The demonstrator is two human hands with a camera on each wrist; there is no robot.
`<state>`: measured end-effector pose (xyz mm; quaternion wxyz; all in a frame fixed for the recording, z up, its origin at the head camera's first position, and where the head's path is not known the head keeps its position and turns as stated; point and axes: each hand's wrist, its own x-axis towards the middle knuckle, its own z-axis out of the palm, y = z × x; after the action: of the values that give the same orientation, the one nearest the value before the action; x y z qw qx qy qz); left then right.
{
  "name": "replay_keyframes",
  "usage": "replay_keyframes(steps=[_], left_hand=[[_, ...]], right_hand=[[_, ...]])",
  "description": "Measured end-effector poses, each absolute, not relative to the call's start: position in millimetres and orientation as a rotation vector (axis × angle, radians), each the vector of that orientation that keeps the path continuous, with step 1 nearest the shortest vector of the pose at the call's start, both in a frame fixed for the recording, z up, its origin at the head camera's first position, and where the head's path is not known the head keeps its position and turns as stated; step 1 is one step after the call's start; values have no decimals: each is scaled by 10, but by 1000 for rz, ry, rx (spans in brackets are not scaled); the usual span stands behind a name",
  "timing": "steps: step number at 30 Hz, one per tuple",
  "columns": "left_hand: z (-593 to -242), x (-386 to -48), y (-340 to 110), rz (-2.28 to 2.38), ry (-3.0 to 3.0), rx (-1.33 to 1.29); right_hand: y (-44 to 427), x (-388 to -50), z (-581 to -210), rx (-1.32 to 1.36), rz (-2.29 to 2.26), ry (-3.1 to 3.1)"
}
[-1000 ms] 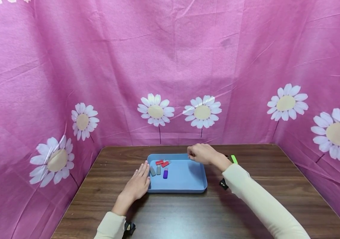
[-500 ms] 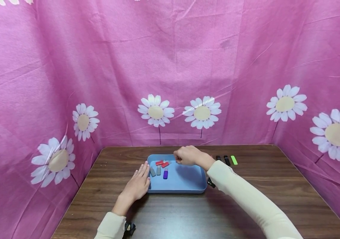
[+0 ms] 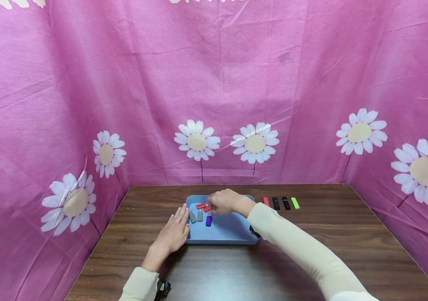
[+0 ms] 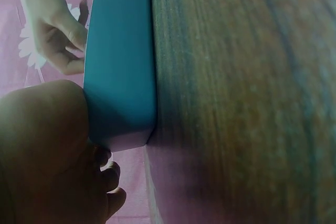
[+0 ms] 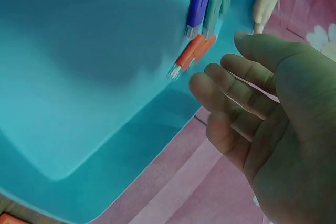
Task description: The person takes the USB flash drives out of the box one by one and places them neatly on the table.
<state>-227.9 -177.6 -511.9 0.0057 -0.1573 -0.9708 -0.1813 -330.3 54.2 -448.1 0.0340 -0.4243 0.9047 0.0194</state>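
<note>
A shallow blue tray (image 3: 232, 232) lies on the table with several USB flash drives at its left end. Two are red (image 3: 201, 205), two are grey (image 3: 200, 215) and one is purple (image 3: 208, 220); clear caps show on some in the right wrist view. My left hand (image 3: 173, 232) rests with straight fingers along the tray's left side. Over the tray, my right hand (image 3: 226, 201) is close to the red drives, partly covering one in the head view. Its fingers are loosely bent and hold nothing, as the right wrist view (image 5: 273, 114) shows.
To the right of the tray, several more flash drives stand in a row on the brown wooden table (image 3: 311, 251): a red one (image 3: 265, 201), two black ones (image 3: 275, 203) and a bright green one (image 3: 295, 203). A pink flowered cloth (image 3: 221, 83) hangs behind and beside the table.
My right hand has moved left across the tray, from its far right corner to the red drives. The row of drives on the table has come into sight. My left hand stays put.
</note>
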Motion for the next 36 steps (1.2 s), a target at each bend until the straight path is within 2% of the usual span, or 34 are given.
replay_keyframes(steps=[36], left_hand=[[-5181,-2317,-1777,-545,-3046,-476]], right_hand=[[305,-3225,-4798,-1148,358,2746]])
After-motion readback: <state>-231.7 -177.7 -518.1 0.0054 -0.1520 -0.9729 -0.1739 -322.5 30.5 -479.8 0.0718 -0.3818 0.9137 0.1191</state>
